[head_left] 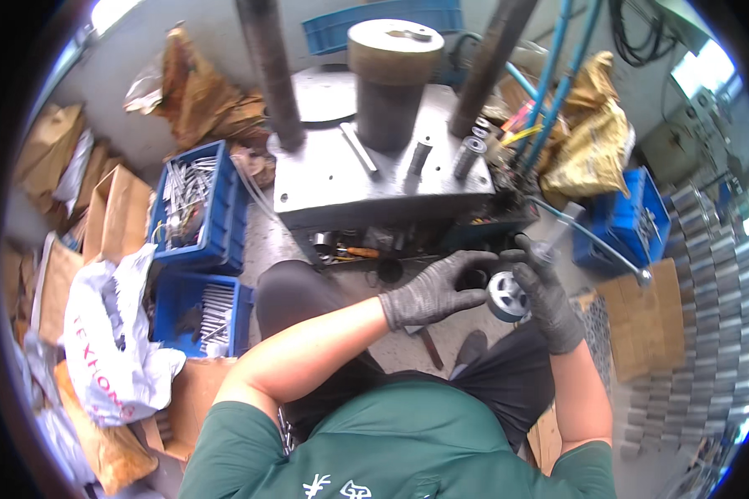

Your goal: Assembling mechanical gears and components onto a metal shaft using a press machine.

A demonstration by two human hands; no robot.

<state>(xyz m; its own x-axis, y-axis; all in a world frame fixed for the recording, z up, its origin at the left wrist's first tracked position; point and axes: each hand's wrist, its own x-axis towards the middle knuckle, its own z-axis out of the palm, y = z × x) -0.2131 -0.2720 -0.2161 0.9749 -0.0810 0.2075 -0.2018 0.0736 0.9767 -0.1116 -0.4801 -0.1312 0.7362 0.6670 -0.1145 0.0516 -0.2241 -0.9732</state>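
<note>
Both of my hands wear dark grey knit gloves. My right hand (549, 303) is closed on a round metal part (508, 297), pale-rimmed, with a dark spoked face turned up toward me. My left hand (431, 293) is just left of that part, thumb and fingers spread apart; no object can be made out in it. By the right fingertips a short grey cylinder (543, 253) shows, blurred, and I cannot tell whether the hand holds it. In front of me a steel press table (383, 187) bears a thick dark ram (391, 100), a loose metal rod (359, 150) and small upright cylinders (420, 155).
Blue crates (216, 200) of metal rods stand at my left, beside a white plastic bag (108, 341) and cardboard boxes (116, 212). At the right are stacked metal cylinders (699, 333), a cardboard sheet (643, 320) and a blue bin (624, 220). Two steel columns (270, 75) rise from the table.
</note>
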